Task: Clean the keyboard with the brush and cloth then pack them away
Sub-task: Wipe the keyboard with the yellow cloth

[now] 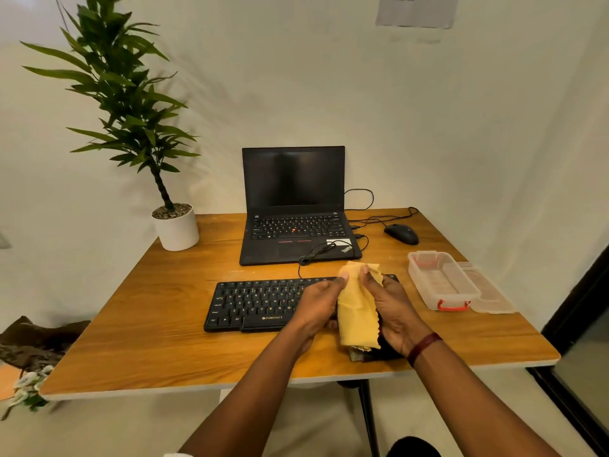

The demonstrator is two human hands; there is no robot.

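Wooden table (164,324), pale edge, set against a white wall (461,127).
Black laptop (293,179), open, screen dark, at back centre.
Black wired mouse (401,234), right of the laptop, with black cables (362,199) looped between them.
Leafy green plant (125,103) in a white pot (176,230), back-left corner.
Paper sheet (417,9) on the wall, text unreadable.
Dark-framed glass panel (580,374), far right.

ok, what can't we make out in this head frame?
1. Right end of the keyboard: hidden in the head view behind the left hand, the right hand and the cloth they hold.
2. The brush: not identifiable. A dark object under the cloth is mostly covered.
3. Wall notice: cut off by the top edge, text blurred.
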